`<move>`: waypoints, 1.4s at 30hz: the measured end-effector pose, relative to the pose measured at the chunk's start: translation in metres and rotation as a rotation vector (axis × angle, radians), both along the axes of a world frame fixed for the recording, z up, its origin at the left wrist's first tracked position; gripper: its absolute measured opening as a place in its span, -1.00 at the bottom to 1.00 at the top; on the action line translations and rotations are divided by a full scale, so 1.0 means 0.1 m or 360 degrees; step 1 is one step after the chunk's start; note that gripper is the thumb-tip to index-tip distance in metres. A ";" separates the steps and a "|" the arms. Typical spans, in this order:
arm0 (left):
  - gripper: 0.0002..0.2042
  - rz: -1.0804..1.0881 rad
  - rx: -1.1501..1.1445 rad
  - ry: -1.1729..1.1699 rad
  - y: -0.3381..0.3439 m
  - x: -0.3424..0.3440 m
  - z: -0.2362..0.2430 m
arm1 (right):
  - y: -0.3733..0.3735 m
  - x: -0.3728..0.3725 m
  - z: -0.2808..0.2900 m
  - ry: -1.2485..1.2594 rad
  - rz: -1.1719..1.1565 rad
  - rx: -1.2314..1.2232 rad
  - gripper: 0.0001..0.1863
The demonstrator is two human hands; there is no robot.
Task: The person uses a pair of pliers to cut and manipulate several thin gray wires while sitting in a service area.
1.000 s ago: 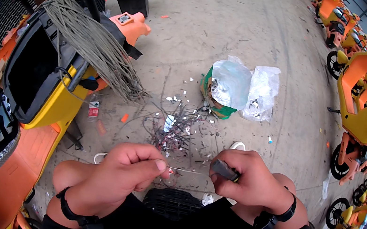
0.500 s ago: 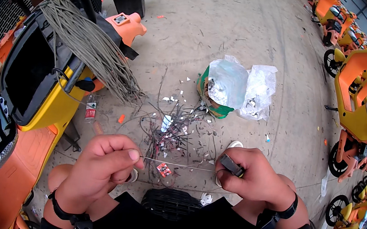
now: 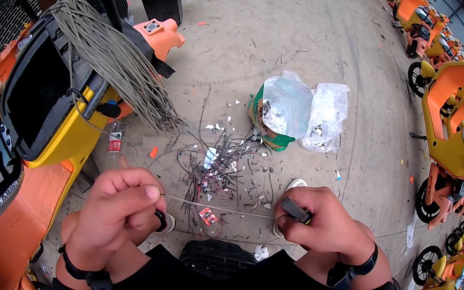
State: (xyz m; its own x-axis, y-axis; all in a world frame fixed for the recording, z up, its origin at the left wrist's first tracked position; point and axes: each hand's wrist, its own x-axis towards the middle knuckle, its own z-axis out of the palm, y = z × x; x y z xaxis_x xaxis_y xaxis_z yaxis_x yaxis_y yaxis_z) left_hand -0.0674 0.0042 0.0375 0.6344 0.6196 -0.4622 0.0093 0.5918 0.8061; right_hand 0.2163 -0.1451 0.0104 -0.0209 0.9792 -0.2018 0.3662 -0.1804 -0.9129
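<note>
A thin pale wire (image 3: 217,206) runs taut and nearly level between my two hands. My left hand (image 3: 124,201) is closed, pinching the wire's left end between thumb and forefinger. Closed in a fist, my right hand (image 3: 322,221) grips a short dark grey hand tool (image 3: 294,209) with a flat, squared end; its exact kind is not clear. The wire meets the right hand beside the thumb, just under the tool. On the floor beyond, a tangle of cut wires (image 3: 220,164) lies among white scraps.
An open green sack (image 3: 256,109) with a clear liner stands past the tangle. To the left, a coil of grey cables (image 3: 113,58) rests on a yellow and orange scooter (image 3: 69,132). A bottle (image 3: 115,138) is beside it. More scooters (image 3: 447,111) line the right.
My left hand has drawn leftward, so a longer stretch of wire shows between the hands. My right hand has barely moved and keeps its hold on the tool.
</note>
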 end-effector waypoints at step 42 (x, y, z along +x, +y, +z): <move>-0.83 0.0536 0.0155 -0.0054 0.29 -0.58 -0.06 | -0.03 0.13 -0.03 0.0004 -0.0072 -0.0141 -0.87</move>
